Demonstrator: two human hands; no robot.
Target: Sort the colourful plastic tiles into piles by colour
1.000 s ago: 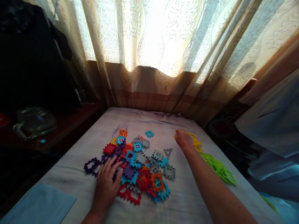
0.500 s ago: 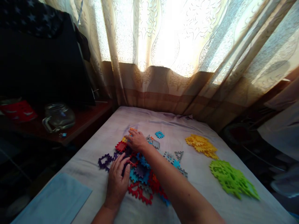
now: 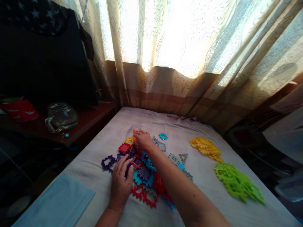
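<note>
A mixed pile of toothed plastic pieces lies mid-table: purple [image 3: 108, 161], red [image 3: 124, 148], yellow [image 3: 129, 140], blue and grey. My left hand [image 3: 121, 176] rests on the purple pieces at the pile's left side, fingers spread. At the far edge of the pile my right hand [image 3: 143, 140] bends its fingers over an orange piece [image 3: 135, 131]; its fingertips and anything between them are hard to make out. My right forearm covers part of the pile.
Yellow pieces [image 3: 205, 148] and green pieces [image 3: 238, 182] form separate heaps at the right. A light blue sheet [image 3: 56, 201] lies front left. A glass jug [image 3: 62, 116] stands on the brown side table [image 3: 87, 121].
My right hand has shifted slightly right and its fingers have drawn in, uncovering the yellow piece. My left hand stays on the purple pieces. The view has moved a little.
</note>
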